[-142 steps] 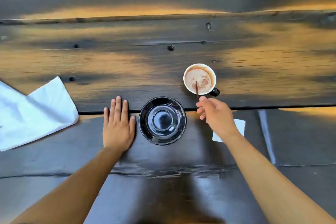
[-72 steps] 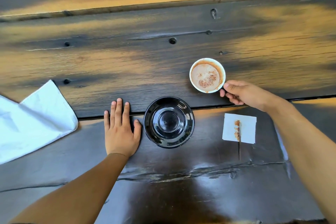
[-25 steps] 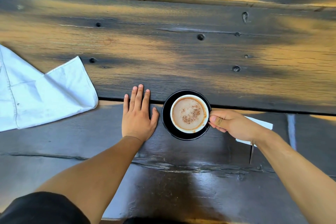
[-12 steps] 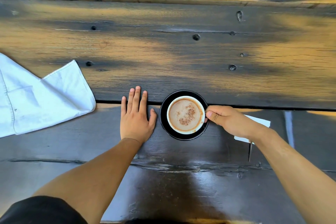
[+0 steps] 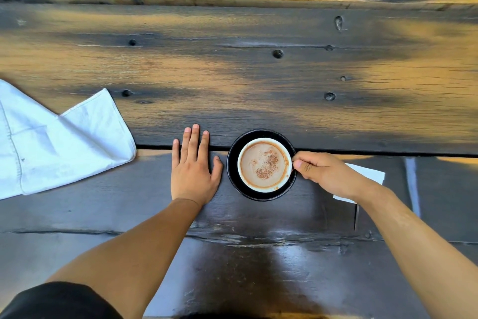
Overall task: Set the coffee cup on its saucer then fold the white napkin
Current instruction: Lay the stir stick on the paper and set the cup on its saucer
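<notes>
A white coffee cup (image 5: 263,164) with frothy brown coffee stands on the black saucer (image 5: 234,171) in the middle of the dark wooden table. My right hand (image 5: 324,173) pinches the cup's handle at the cup's right side; the handle itself is hidden by my fingers. My left hand (image 5: 192,170) lies flat on the table just left of the saucer, fingers together and pointing away, holding nothing. The white napkin (image 5: 57,142) lies rumpled at the far left, partly cut off by the frame edge.
A small white paper square (image 5: 370,175) lies on the table under my right wrist, with a thin stir stick (image 5: 356,217) poking out toward me. A dark gap (image 5: 388,154) between planks runs across the table behind the saucer.
The cup went from the table at the back right onto the saucer, carried by my right hand. Over the last half second my right hand has stayed on the handle. My left hand has not moved.
</notes>
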`<state>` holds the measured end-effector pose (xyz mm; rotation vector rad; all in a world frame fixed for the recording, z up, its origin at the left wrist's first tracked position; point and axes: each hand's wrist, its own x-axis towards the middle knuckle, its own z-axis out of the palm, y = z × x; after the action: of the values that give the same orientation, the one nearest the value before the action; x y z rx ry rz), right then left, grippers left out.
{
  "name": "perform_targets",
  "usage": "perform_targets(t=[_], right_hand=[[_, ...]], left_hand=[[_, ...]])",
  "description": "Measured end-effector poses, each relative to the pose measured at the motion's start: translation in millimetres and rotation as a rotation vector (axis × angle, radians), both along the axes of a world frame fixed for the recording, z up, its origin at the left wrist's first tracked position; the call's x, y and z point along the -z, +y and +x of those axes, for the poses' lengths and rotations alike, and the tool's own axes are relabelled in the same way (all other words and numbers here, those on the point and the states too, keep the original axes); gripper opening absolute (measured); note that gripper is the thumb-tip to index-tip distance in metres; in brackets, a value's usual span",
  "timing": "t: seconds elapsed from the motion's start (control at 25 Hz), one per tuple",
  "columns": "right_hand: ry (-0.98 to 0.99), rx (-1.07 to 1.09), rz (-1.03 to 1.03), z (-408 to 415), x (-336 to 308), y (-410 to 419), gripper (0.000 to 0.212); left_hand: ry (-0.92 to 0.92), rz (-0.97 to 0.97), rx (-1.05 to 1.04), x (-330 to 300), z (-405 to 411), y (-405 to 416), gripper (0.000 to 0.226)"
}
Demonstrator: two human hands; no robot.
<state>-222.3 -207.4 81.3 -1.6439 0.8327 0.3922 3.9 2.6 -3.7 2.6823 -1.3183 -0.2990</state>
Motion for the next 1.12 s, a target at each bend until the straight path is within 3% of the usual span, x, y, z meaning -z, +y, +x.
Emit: perform_targets(t=[0.12, 0.28, 0.4, 0.76, 0.88, 1.12], right_hand=[[-0.024, 0.107, -0.036, -9, 4, 7, 0.018], [-0.090, 0.462, -0.148, -24, 22, 39, 0.019], [-0.023, 0.551, -0.257, -37, 33, 73, 0.028], [0.212, 0.367, -0.500, -48, 18, 148, 0.023], [0.320, 0.268, -0.484, -56, 9, 179, 0.015], [0.508, 0.010, -0.437, -99, 1, 259, 0.024]], left_hand=[[0.000, 0.011, 0.007, -1, 0, 1, 0.066], [-0.007, 0.045, 0.012, -2, 0, 0, 0.066], [0.011, 0.066, 0.026, -5, -1, 1, 0.066], [0.326, 0.107, 0.001, -49, -44, 59, 0.057], [0.341, 0.146, 0.081, -60, -81, 117, 0.049], [0.346, 0.157, 0.043, -79, -131, 219, 0.045]])
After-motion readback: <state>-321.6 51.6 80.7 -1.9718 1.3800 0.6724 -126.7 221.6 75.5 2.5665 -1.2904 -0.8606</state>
